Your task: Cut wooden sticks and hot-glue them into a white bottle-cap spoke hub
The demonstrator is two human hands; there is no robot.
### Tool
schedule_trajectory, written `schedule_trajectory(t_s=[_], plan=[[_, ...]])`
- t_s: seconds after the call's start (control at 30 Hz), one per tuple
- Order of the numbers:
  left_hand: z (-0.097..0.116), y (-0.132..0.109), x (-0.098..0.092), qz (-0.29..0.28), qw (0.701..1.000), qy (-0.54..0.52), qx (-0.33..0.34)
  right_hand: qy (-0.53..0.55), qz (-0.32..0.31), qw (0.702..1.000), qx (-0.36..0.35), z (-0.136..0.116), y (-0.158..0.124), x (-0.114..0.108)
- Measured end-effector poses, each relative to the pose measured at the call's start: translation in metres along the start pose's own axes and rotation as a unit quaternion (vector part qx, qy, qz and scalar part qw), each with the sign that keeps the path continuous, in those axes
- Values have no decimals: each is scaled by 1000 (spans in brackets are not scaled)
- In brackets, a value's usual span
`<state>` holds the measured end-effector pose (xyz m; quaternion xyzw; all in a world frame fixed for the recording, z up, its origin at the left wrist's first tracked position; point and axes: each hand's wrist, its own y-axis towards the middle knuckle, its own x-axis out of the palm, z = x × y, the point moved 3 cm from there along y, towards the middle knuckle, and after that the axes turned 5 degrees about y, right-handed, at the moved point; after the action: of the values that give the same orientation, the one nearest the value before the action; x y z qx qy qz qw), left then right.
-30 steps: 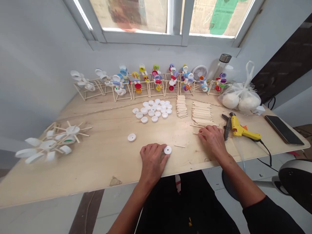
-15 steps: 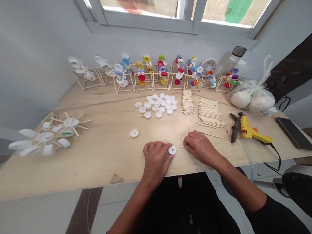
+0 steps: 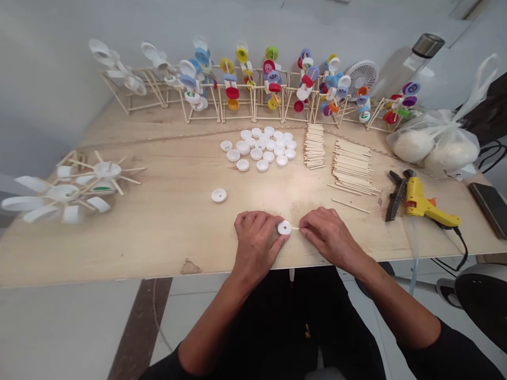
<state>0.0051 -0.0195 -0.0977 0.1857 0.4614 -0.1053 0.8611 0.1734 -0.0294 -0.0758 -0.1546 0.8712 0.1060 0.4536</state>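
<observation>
A small white plastic bottle cap [image 3: 284, 228] sat against the fingertips of the left hand [image 3: 257, 244], its round face turned up and a small hole showing at its centre. A thin wooden stick [image 3: 295, 228] ran sideways from the cap's rim, its far end pinched in the fingertips of the right hand [image 3: 327, 235]. Both were held close together just above the table's front edge.
</observation>
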Motion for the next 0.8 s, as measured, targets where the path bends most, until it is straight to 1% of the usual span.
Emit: schedule_trajectory(t_s=[0.13, 0.57, 0.8], plan=[[-1, 0, 1, -4, 1000, 2, -2, -2, 8, 1000, 8, 0, -2, 3], [-2, 0, 1, -2, 1000, -4, -3, 19, 5, 1000, 13, 0, 3, 6], [-2, 0, 1, -4, 1000, -5, -4, 14, 2, 1000, 10, 0, 4, 8]])
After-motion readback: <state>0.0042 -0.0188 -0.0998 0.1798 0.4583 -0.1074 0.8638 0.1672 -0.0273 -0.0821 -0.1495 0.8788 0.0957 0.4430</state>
